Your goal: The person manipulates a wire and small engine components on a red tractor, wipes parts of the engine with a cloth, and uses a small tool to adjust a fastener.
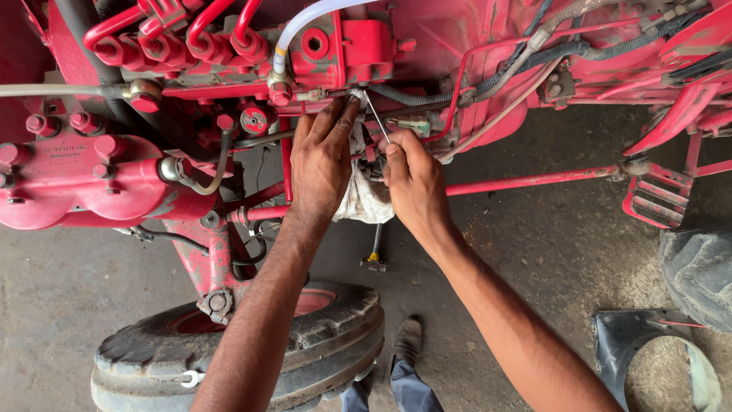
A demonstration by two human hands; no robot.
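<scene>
**Two hands working a thin rod and a rag at a red engine**

The right hand (413,177) is pinching a thin, bright metal rod (377,116) between thumb and forefinger, fingers drawn narrow around its lower end. The rod is slender and straight, slanting up and to the left, with its tip reaching just under the red block (352,47) of the red engine (450,46). The left hand (323,156) is lying flat with fingers together, pressing a dirty off-white rag (364,198) against the machinery; the rag is hanging down between the two hands, crumpled and stained grey.

Counting what is showing: one rod, one rag, two hands, one clear hose (305,19) curving down to a brass fitting, several looping red pipes (191,34) at upper left, and one worn front tyre (320,336) under the left forearm. A second tyre (698,271) is peeking in at the right edge.

The hands are working in a tight pocket, hemmed by pipes above and a long red bar (534,181) running rightward behind the right wrist. Below the forearms the grey concrete floor (549,252) is giving open room, with a small tool (374,259) lying on it
</scene>
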